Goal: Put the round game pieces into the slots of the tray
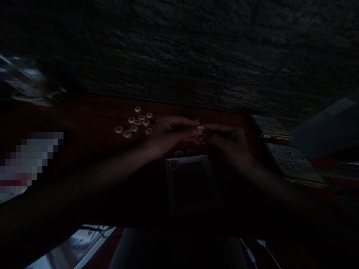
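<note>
The scene is very dark. My left hand and my right hand meet over a dark red table, fingertips pinched together on a small round pale game piece. Several similar round pieces with red marks lie scattered just left of my left hand. Two more pieces lie under my hands. Below them stands an open white-rimmed box with one piece in its near left corner.
A rough stone wall runs behind the table. A folded printed board or box lid lies at the right edge. Crumpled plastic sits far left. A blurred-out patch covers something at the left.
</note>
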A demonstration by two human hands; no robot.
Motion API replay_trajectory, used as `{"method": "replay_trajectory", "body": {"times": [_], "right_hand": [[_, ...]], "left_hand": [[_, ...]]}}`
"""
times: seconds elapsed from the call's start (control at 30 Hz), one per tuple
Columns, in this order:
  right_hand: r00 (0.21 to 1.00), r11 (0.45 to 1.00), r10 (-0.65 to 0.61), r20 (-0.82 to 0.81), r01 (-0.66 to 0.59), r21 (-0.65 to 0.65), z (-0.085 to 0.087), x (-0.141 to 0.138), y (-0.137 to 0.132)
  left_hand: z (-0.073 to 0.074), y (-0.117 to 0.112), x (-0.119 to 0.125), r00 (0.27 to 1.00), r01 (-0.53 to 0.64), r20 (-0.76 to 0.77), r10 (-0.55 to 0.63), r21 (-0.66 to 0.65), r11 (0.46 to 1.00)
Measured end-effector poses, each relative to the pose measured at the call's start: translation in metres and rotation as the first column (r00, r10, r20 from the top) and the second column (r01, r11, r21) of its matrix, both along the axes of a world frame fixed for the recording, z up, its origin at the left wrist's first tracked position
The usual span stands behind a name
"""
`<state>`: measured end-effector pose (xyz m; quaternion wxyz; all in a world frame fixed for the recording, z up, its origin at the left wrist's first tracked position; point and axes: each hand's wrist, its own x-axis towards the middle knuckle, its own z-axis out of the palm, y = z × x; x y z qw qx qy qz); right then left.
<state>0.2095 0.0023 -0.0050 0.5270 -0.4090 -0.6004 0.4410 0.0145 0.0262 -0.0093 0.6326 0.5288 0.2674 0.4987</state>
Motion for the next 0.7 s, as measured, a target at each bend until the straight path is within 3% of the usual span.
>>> {"method": "replay_trajectory", "body": {"times": [0.4,0.7], "right_hand": [[0.997,0.979,0.052,0.065,-0.063,0.192,-0.0030,0.0006,-0.0025],[0.953,0.929,-0.107,0.283,-0.005,0.369,-0.0016,0.0045,-0.0027]], "left_hand": [[-0.0005,0.0029,-0.0014,0.999,0.040,0.000,-0.040,-0.032,0.999],[0.0002,0.0019,-0.0006,0.991,0.131,-0.017,-0.132,-0.043,0.990]]}}
